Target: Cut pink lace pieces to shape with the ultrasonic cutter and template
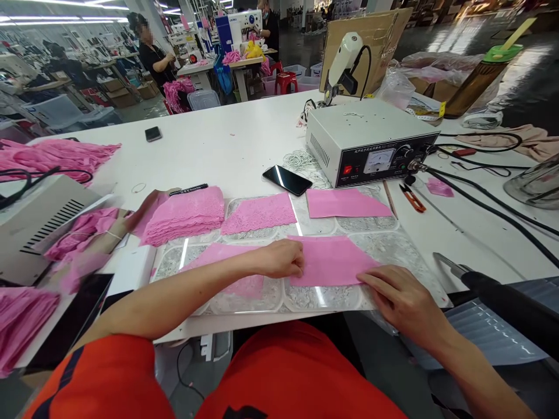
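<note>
A smooth pink fabric piece point(329, 262) lies over a clear patterned mat at the table's front. My left hand point(282, 259) is closed at its left edge, the fingers curled in on the cloth. At the piece's lower right corner, my right hand point(399, 294) pinches the edge between thumb and fingers. Partly covered by my left forearm is another pink piece point(218, 251). Behind these lie a lace-edged pink piece point(264, 212), a smooth pink piece point(347, 203) and a stack of pink lace pieces point(187, 215) with a black pen point(188, 189) on it.
A grey control box point(371, 139) stands at the back right, its cables running right. Near it are a black phone point(287, 180) and orange-handled snips point(413, 198). A black-handled tool point(502, 297) juts in at right. Pink fabric bundles point(48, 157) and a white machine point(39, 227) occupy the left.
</note>
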`<state>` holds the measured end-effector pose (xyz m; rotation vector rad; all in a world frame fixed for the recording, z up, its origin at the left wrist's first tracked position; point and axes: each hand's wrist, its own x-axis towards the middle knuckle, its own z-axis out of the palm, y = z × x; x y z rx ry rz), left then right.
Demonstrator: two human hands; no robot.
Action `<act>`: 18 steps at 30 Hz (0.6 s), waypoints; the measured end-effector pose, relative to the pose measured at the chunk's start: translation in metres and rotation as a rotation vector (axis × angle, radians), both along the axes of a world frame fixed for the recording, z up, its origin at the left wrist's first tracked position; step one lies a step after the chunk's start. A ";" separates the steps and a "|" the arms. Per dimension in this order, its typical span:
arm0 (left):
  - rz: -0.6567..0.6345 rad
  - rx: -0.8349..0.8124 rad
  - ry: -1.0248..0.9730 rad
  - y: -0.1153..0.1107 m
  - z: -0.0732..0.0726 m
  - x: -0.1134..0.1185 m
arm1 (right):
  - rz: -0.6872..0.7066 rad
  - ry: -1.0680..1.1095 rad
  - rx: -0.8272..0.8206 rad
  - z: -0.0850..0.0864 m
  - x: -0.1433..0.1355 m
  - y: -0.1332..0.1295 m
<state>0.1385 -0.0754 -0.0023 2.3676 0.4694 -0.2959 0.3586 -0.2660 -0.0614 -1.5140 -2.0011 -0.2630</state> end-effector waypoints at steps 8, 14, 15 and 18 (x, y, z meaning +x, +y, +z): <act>-0.013 -0.002 -0.012 -0.001 0.005 -0.003 | 0.020 -0.006 -0.046 0.007 0.000 -0.002; -0.066 0.062 -0.056 -0.015 0.017 -0.016 | -0.019 0.080 -0.067 0.013 0.000 -0.003; -0.067 0.080 -0.065 -0.016 0.016 -0.017 | -0.026 0.111 -0.072 0.013 0.000 -0.003; -0.060 0.131 -0.098 -0.018 0.013 -0.012 | -0.040 0.200 -0.097 0.014 0.002 -0.003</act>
